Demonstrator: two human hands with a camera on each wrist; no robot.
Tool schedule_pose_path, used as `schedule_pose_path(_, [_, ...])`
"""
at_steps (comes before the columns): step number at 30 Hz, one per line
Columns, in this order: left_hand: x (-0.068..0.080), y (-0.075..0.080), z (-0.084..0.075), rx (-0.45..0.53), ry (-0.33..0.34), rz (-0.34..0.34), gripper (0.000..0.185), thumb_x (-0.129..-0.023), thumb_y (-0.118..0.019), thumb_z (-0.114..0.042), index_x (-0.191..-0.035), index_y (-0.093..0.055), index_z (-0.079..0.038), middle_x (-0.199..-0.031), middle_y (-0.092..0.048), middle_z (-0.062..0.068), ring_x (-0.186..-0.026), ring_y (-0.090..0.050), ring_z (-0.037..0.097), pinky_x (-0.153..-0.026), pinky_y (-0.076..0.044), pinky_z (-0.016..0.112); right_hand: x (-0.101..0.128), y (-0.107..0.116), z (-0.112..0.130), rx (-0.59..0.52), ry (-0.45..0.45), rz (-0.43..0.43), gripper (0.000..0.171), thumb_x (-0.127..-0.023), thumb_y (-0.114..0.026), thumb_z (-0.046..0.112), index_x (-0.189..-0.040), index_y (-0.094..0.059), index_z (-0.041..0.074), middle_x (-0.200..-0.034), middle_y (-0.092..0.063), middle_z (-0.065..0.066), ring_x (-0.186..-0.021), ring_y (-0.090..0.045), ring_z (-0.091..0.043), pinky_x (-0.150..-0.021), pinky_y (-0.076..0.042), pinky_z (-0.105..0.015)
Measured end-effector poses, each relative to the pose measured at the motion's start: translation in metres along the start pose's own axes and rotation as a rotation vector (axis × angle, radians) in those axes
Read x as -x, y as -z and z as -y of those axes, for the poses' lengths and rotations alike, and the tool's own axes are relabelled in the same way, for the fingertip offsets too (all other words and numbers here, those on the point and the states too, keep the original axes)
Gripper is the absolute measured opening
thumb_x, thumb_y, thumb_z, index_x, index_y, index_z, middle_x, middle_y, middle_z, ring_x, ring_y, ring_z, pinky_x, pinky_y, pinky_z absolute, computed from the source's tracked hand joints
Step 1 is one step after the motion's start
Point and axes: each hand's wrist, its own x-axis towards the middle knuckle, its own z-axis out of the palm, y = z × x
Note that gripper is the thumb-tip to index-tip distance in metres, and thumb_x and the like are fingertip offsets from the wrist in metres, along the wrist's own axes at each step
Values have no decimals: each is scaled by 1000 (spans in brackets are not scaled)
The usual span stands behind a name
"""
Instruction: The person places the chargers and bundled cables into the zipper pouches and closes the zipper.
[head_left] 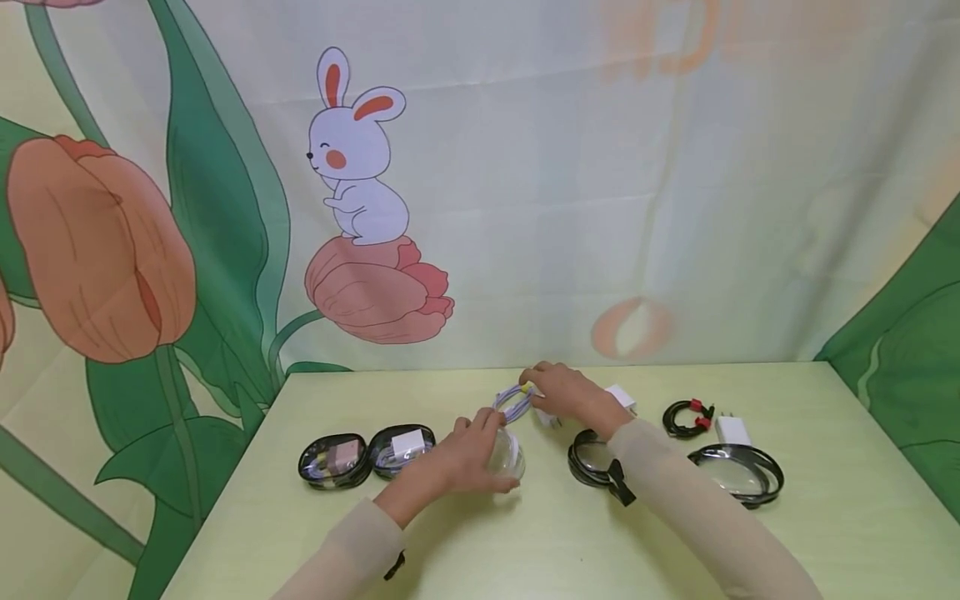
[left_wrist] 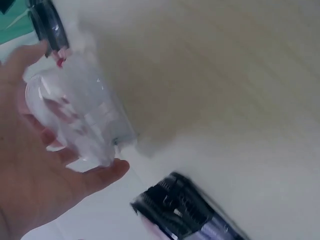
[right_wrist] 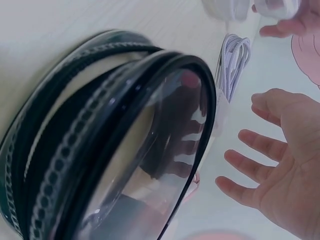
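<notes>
Only right wrist view shows right hand (right_wrist: 285, 160) fingers (right_wrist: 240, 190) spread

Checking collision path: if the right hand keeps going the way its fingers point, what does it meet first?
Probably the coiled white cable: the right hand has open fingers aimed at it, apart. Depth is unclear.

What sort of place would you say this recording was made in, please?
Probably a staged tabletop set rather than a lived-in room: a pale green table stands before a printed cartoon backdrop of a rabbit and tulips, with round clear zip pouches, coiled cables and chargers laid out.
</notes>
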Motion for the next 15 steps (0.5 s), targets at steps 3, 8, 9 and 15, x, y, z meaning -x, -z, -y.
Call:
schedule_pose_path(3, [2, 5, 2, 24, 4, 36, 86, -82, -76, -52, -146, -33, -13, -144, -39, 6, -113, -49, 31, -87, -54, 43, 1, 2, -2, -14, 10, 5, 34, -103, -62, 20, -135, -60, 10, -138, -57, -18, -119, -61, -35, -96, -52, -48])
schedule_pose_path(8, [0, 7, 3, 83, 14, 28, 83, -79, -83, -46, -138, -34, -15, -131, -42, 5, -104, -49, 26, -82, -53, 39, -2, 2, -5, -75, 59, 39, 39, -99, -66, 13, -137, -59, 8, -142, -54, -19, -129, -55, -36, -106, -46, -48])
schedule_pose_path(9, [-1, 6, 3, 94, 20, 17, 84, -78, -85, -46, -137, -34, -15, -129, -42, 5, -103, -49, 25, -81, -52, 38, -3, 2, -6, -89, 71, 50, 41, -98, -67, 12, -138, -59, 8, -144, -54, -18, -131, -53, -36, -108, -44, -48])
schedule_pose_path(15, [-4, 0, 2, 120, 44, -64, 87, -73, -90, -46, -132, -35, -14, -126, -40, 4, -97, -50, 25, -77, -52, 36, -16, -5, -13, -113, 99, 113, 59, -94, -74, 16, -148, -52, 12, -154, -47, -14, -142, -42, -34, -116, -35, -49])
